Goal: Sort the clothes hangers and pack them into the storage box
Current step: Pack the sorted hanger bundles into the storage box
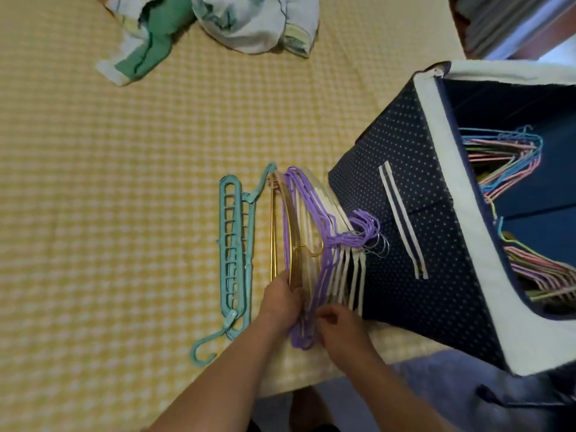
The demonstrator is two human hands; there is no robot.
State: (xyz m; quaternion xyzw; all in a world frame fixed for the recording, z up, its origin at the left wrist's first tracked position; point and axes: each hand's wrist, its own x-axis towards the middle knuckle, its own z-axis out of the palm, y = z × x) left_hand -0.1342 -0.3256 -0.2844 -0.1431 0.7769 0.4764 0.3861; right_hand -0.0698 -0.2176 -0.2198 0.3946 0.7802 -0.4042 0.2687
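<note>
A stack of hangers lies on the yellow checked bed beside the storage box: purple hangers [311, 213] on top, white hangers [349, 272] fanned under them toward the box, gold hangers [280, 232] on their left. My left hand [280, 297] grips the near ends of the gold and purple hangers. My right hand [339, 328] pinches the near end of the purple bundle. Two teal multi-slot hangers [235, 254] lie flat further left, untouched. The navy dotted storage box [405, 182] stands open at the right with several pastel wire hangers [505, 157] inside.
Crumpled green and white bedding [212, 23] lies at the far end of the bed [109, 198]. The bed's near edge runs just below my hands, with blue floor [436, 388] beyond it. Dark furniture [511, 23] stands at the top right.
</note>
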